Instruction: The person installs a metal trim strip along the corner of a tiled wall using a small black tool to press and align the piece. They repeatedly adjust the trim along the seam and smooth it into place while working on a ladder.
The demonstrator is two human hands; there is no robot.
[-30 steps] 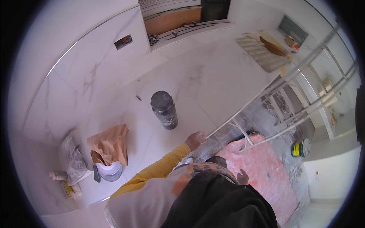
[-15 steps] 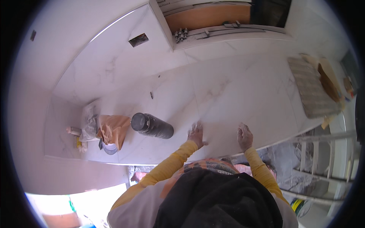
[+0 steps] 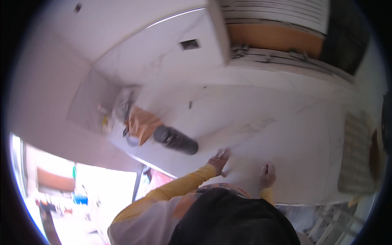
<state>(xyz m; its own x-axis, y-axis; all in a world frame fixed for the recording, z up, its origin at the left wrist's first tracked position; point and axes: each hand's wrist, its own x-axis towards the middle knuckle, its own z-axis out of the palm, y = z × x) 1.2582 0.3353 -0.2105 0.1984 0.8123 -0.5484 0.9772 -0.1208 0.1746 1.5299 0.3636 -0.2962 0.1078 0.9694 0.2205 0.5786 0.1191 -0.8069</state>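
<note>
My left hand (image 3: 219, 161) rests on the white marble-patterned counter (image 3: 302, 139) with its fingers stretched out, whitish with dust, and holds nothing. To its right, near the front edge, is my right hand (image 3: 268, 175), its fingers bent and drawn together. Whether anything is inside them cannot be made out. Just left of my left hand a dark cylindrical bottle (image 3: 177, 140) lies on its side. A crumpled brown paper bag (image 3: 143, 122) touches or nearly touches the bottle's far-left end.
Behind the paper bag is a clear plastic bag (image 3: 123, 104). A flat striped, padded-looking piece (image 3: 356, 159) lies at the counter's right end. Small dark bits lie toward the back. In the backsplash is a rectangular cutout (image 3: 190, 44); a window opening with metal hardware (image 3: 240, 51) stands beyond.
The whole view has swung, bringing more of the bright area at lower left into sight. Both hands stay on the counter in much the same poses. Nothing has visibly been picked up.
</note>
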